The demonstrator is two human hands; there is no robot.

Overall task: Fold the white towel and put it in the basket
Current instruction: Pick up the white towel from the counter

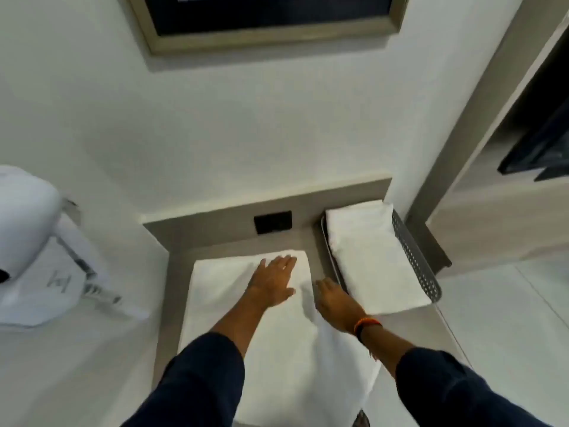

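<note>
A white towel lies spread on the grey counter, its near end hanging over the front edge. My left hand rests flat on its far right part with fingers spread. My right hand lies at the towel's right edge, fingers toward the cloth; whether it pinches the edge is hidden. To the right stands a grey perforated basket that holds another folded white towel.
A black wall socket sits in the counter's back ledge. A white appliance stands at the left beside a white printed bag. A framed dark panel hangs on the wall above. A cabinet rises at the right.
</note>
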